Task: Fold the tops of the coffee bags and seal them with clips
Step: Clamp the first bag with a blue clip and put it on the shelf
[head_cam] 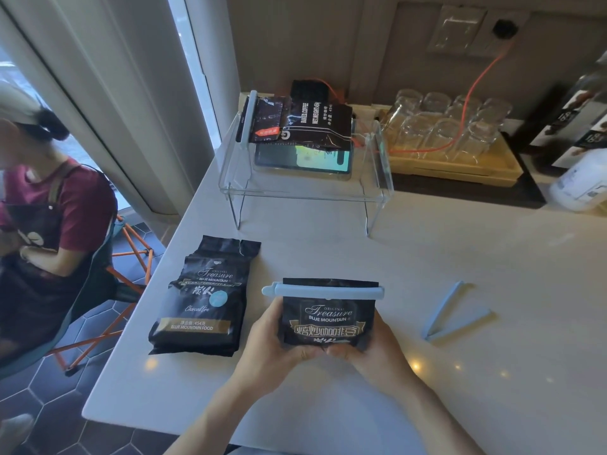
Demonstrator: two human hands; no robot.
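Both hands, left & right, are covering the clipped bag's bottom edge; fingertips are hiding behind it. Seated person at left is getting cut off by frame edge, face blurred.

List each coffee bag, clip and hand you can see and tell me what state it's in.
Held bag: clipped shut across its top.
Table bag: lying flat, unclipped.
Shelf bag: clipped.
Loose clip: open, on the counter.
Left hand: holding the held bag.
Right hand: holding the held bag.

unclipped bag left of clipped bag, open clip right.
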